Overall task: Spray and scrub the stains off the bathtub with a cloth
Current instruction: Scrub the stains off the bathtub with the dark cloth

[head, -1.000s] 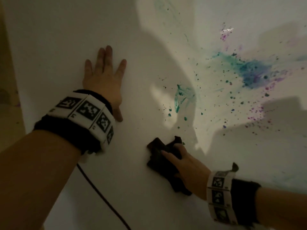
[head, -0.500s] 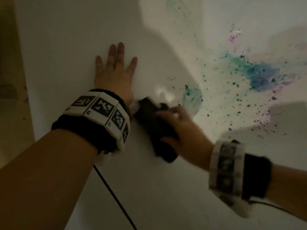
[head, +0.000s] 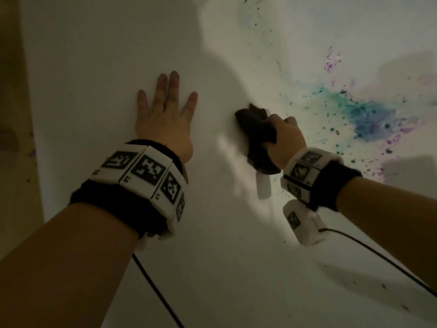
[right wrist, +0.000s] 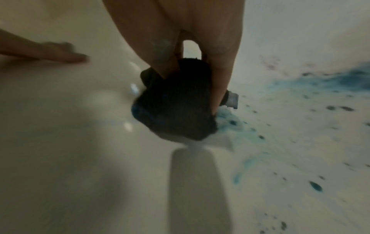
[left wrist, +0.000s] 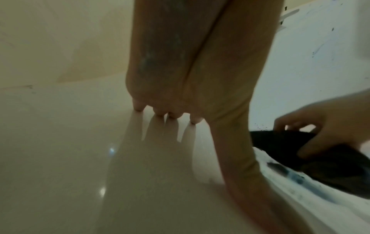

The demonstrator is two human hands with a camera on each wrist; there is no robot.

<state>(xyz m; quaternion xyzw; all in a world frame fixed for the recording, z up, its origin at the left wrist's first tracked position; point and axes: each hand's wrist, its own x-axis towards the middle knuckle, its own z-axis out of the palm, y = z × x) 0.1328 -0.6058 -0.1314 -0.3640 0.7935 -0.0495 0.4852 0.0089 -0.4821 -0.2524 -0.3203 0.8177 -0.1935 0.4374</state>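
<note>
My right hand grips a bunched dark cloth and presses it on the white bathtub surface, just left of the stains. The cloth fills the middle of the right wrist view, with teal smears at its right edge. A teal and blue stain with purple specks spreads to the right. My left hand lies flat on the tub, fingers straight and spread; its fingertips touch the surface. The cloth shows to its right. No spray bottle is in view.
Small dark and teal spots scatter over the tub right of my right wrist. Black cables run from both wrist bands toward the bottom edge. A beige strip borders the tub at the far left.
My right hand has swept the cloth up and to the right, from low on the tub, past my left hand, to the edge of the stains. The small teal streak there is gone.
</note>
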